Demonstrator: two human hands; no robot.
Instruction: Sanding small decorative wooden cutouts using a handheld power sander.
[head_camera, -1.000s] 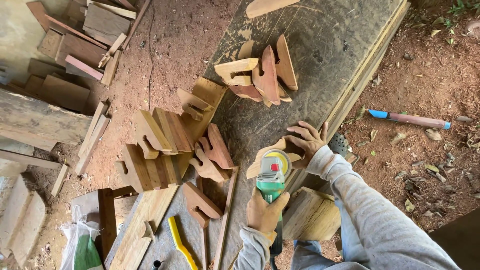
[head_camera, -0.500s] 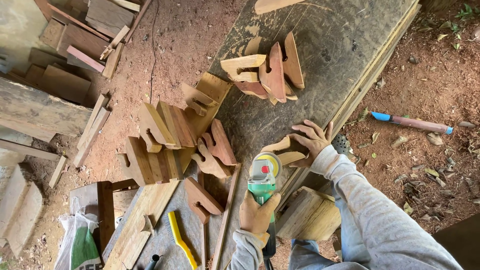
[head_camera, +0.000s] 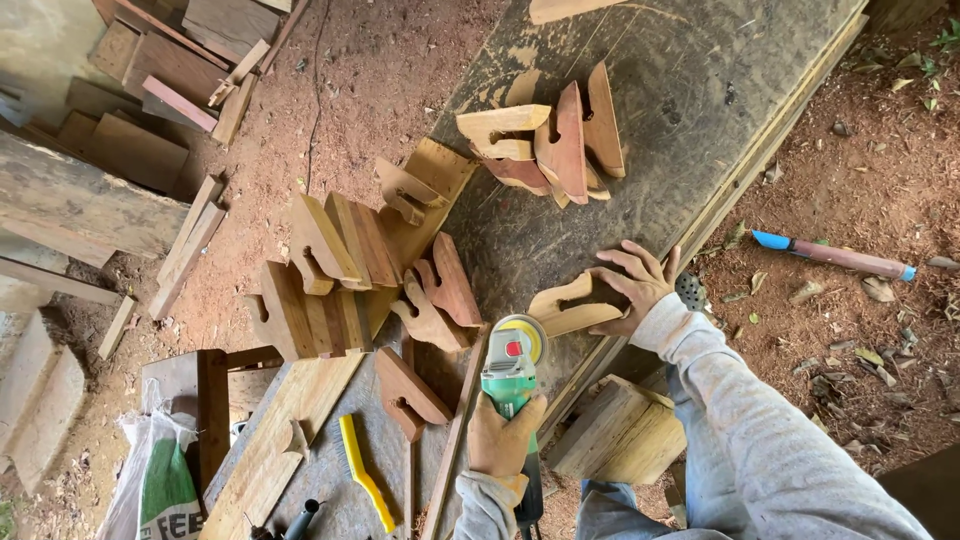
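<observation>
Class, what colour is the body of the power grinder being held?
Green, with a red spot, on the grinder; head view.

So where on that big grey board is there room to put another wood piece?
The grey board is bare right of the far cut-out pile, and between it and the right hand. Crowded left, around the stacked blocks and grinder.

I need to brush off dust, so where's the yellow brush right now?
In the head view, the yellow brush lies low on the workbench, left of the green angle grinder.
</observation>
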